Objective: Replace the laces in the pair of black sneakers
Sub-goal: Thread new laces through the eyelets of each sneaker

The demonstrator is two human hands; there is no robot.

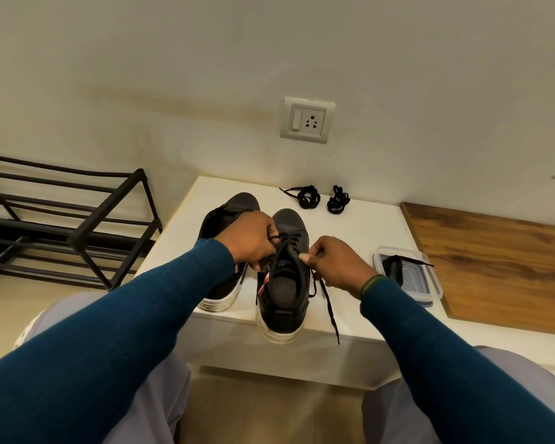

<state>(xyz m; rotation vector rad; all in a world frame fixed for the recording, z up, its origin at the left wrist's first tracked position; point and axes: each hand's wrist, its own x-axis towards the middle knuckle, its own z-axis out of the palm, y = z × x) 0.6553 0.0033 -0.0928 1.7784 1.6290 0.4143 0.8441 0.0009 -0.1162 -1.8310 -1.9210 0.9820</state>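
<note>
Warm, rather dim indoor light gives the wall (205, 59) a yellowish cast. The white table (366, 225) is the brightest surface; soft shadow lies under its near edge. The black sneakers (289, 225) lose detail in their dark uppers. Focus is sharp. Wide-angle distortion bends the rack (77, 219) left of the table and stretches the sleeves (109, 347) before it.

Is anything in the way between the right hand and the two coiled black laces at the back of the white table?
Nothing visible does. The right hand pinches the threaded lace of the black sneaker, which lies left of the path to the two coiled black laces; the clear plastic container lies right of it.
</note>
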